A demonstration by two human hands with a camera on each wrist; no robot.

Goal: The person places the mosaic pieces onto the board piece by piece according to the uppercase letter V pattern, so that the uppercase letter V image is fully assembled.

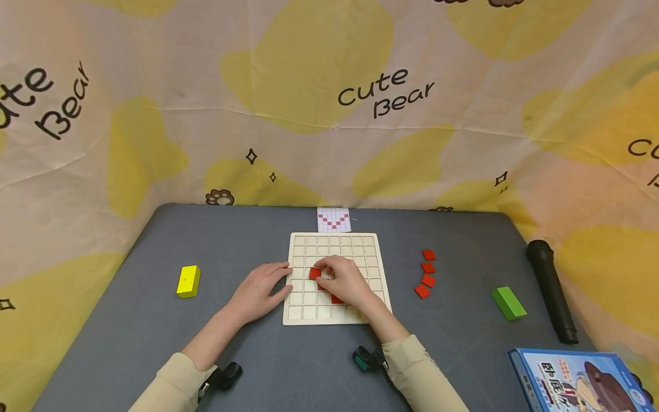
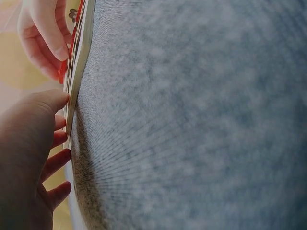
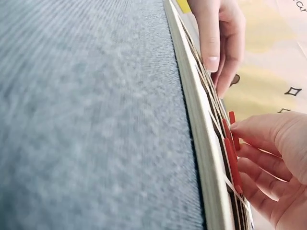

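Observation:
A pale wooden grid board (image 1: 304, 313) lies flat on the grey table. My right hand (image 1: 346, 280) reaches over its middle and pinches a red square tile (image 1: 315, 273) between thumb and fingers; in the right wrist view this tile (image 3: 234, 130) stands slightly proud of the board. Another red tile (image 1: 337, 300) sits in the grid below that hand, and one more is partly hidden under the fingers. At the board's left edge rests my left hand (image 1: 261, 290), thumb and fingertips touching the rim, fingers loosely extended.
Several red tiles (image 1: 428, 268) form a curved column right of the board. Behind it lies a small pattern card (image 1: 334, 220) with a red V. A yellow block (image 1: 188, 281) stands left; a green block (image 1: 508, 303), a black microphone (image 1: 553, 292) and a blue box (image 1: 582, 380) lie right.

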